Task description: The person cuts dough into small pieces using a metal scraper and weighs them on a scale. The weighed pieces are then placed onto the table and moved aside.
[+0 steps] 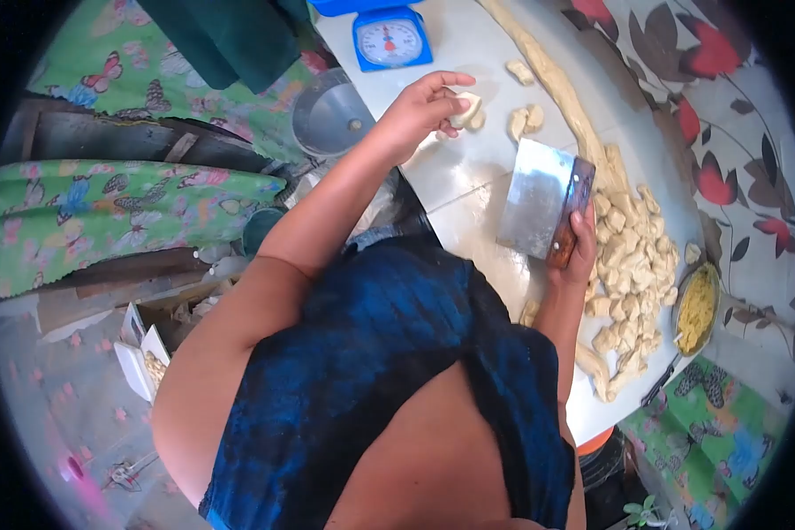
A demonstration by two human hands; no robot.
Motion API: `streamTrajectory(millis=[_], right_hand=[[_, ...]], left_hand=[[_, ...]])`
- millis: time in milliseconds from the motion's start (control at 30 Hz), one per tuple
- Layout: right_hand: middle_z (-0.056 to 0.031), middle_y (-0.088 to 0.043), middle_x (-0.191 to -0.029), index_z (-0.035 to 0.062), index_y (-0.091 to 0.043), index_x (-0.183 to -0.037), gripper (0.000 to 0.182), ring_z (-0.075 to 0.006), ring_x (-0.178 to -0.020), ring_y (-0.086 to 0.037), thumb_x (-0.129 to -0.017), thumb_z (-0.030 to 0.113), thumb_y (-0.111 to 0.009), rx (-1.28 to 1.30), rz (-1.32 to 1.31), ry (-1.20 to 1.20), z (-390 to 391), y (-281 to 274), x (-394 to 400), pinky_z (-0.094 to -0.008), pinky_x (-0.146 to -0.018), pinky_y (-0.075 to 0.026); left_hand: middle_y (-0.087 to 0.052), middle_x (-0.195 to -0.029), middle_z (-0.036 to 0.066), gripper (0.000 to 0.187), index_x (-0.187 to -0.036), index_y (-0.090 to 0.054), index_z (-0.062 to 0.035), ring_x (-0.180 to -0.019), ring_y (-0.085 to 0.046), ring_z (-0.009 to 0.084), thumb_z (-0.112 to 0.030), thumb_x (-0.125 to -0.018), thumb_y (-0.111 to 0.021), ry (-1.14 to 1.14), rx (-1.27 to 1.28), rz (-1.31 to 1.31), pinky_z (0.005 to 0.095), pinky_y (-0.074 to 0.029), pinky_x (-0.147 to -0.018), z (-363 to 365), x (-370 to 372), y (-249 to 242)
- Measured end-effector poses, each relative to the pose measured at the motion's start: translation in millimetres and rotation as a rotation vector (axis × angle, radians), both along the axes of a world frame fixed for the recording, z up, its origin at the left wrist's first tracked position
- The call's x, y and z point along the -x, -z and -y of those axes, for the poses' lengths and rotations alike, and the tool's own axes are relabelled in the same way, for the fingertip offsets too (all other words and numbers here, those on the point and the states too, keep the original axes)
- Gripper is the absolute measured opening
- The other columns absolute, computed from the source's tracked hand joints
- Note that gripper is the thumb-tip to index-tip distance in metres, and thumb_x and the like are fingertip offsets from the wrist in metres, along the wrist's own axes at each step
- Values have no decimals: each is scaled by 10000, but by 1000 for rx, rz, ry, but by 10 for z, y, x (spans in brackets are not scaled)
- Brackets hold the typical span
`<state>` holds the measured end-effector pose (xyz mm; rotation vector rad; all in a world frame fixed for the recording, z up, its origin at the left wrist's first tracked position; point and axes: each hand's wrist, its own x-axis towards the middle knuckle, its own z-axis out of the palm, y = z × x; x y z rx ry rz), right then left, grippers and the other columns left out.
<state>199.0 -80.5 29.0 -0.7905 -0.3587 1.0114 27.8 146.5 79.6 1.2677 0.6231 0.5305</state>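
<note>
My left hand [428, 110] pinches a small pale piece of dough [465, 109] over the table, below the blue scale. My right hand [579, 249] grips a dough cutter [535, 199] by its brown wooden handle, its wide metal blade pointing left. A few loose dough pieces [526, 121] lie between the hands. From the top of the table a long rope of dough [552, 84] runs down to a big heap of cut dough pieces [627, 256], just right of my right hand.
A blue scale [389, 40] stands at the table's upper left. Beside the table edge is a grey basin [331, 112]. A bowl of yellow filling [697, 309] sits at the right edge, with a dark-handled utensil [660, 385] below it. Flowered cloth [715, 132] covers the right side.
</note>
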Motion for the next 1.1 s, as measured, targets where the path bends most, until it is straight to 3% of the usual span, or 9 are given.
streamTrajectory(millis=[167,233,267,367,600,733,833,933,1100], right_hand=[[-103,-536,-1204,27,-390,-1309,507,-216,-1100,-535,-839,150,-535,-13,-16,-29,-42,21,3,-344,-961,-423],[-100,-539,-1194,30,-394,-1306,502,-210,-1088,-541,-841,151,-537,-6,-13,-37,-37,16,8,-340,-948,-432],[-98,-540,-1190,29,-395,-1305,498,-207,-1084,-542,-844,154,-535,13,6,-25,-45,7,25,-337,-944,-434],[-94,-542,-1179,28,-398,-1296,503,-199,-1075,-542,-833,149,-553,33,6,1,-35,-37,45,-330,-940,-433],[-103,-527,-1230,35,-376,-1330,516,-225,-1114,-534,-851,159,-522,42,-19,99,-20,41,-19,-352,-957,-427],[-103,-524,-1241,36,-369,-1337,526,-232,-1127,-530,-849,159,-523,55,-27,131,-31,63,-25,-361,-961,-425],[-106,-530,-1229,36,-376,-1329,515,-233,-1116,-537,-849,155,-521,53,-43,150,-29,63,-24,-364,-961,-427],[-110,-537,-1214,35,-387,-1314,497,-233,-1102,-545,-848,147,-516,51,-48,158,-24,61,-17,-364,-957,-430],[-110,-542,-1203,35,-403,-1294,482,-233,-1093,-548,-842,149,-526,38,-24,126,-55,108,-36,-363,-951,-432]], left_hand=[[-589,-998,13,332,-1123,-599,-10,-855,-542,74,-54,-801,-664,17,-485,-23,252,-463,-684,-194,85,-439],[-605,-932,20,335,-1099,-620,-9,-798,-548,87,-97,-786,-700,313,-585,-226,254,-457,-669,-227,54,-394],[-606,-848,35,325,-1057,-649,-20,-731,-542,94,-162,-776,-730,347,-850,-320,253,-447,-645,-150,14,-360],[-618,-889,107,329,-1013,-675,-46,-748,-583,193,-297,-803,-701,342,-828,-475,312,-464,-680,-58,-87,-108],[-596,-1035,155,419,-1112,-631,-70,-979,-571,326,-294,-764,-696,261,-1148,-415,360,-461,-850,-182,-545,155],[-585,-1091,199,672,-1243,-522,-32,-1011,-571,342,-312,-684,-766,316,-1164,-608,369,-459,-885,-24,-897,308],[-598,-1037,186,702,-1250,-521,-36,-945,-597,306,-257,-644,-797,266,-1014,-411,356,-473,-833,-159,-995,591],[-606,-927,150,684,-1224,-525,-26,-843,-600,255,-204,-626,-805,425,-820,-543,331,-473,-762,-292,-964,470],[-588,-820,85,573,-1144,-539,-22,-759,-573,195,-164,-647,-788,466,-943,-488,300,-456,-691,-267,-852,456]])
